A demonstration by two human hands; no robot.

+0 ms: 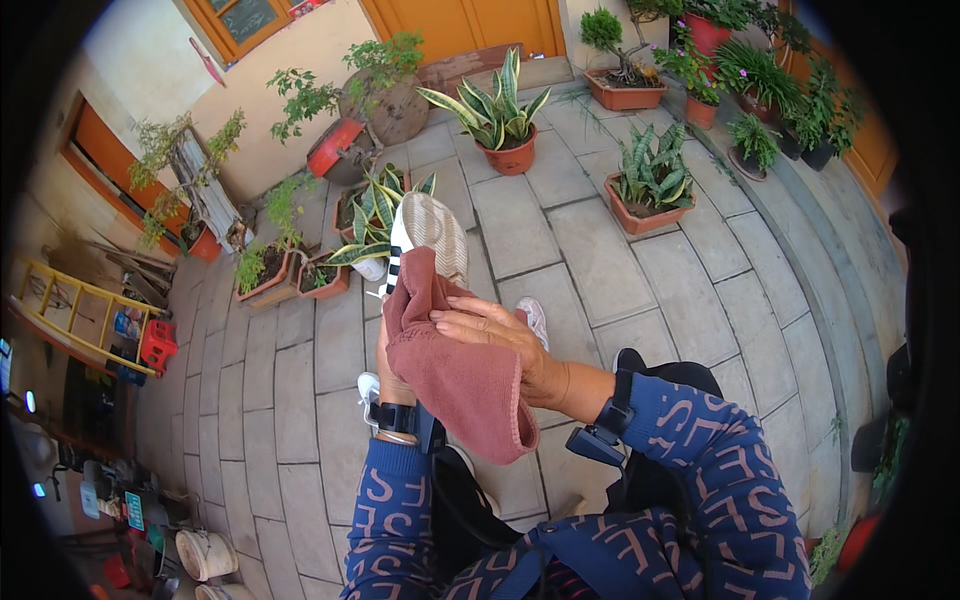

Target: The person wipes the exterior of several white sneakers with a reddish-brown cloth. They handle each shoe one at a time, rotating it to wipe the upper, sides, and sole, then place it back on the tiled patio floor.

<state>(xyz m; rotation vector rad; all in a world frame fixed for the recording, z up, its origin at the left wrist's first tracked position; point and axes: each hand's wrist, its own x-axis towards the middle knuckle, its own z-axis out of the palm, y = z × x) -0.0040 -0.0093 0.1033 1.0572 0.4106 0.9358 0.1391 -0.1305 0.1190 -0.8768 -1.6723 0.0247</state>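
Note:
A white sneaker [433, 232] with black stripes is held up, its patterned sole facing me. My left hand [390, 367] is at its heel end, mostly hidden behind a reddish-brown cloth [465, 382], so its exact grip is partly out of sight. Flat on top of the cloth lies my right hand [506, 341], fingers extended and pressing the cloth near the shoe's heel. The lower part of the cloth hangs down between my forearms. Another light shoe [533, 322] stands on the paving beyond my right hand, and a white shoe [367, 394] shows beside my left wrist.
Potted snake plants [511, 156] and a planter [649, 214] stand on the stone paving ahead. More planters [324, 281] are at the left, near a yellow ladder [90, 319] and a red stool [158, 345]. Curved steps [806, 225] run along the right. A bucket [206, 555] sits at lower left.

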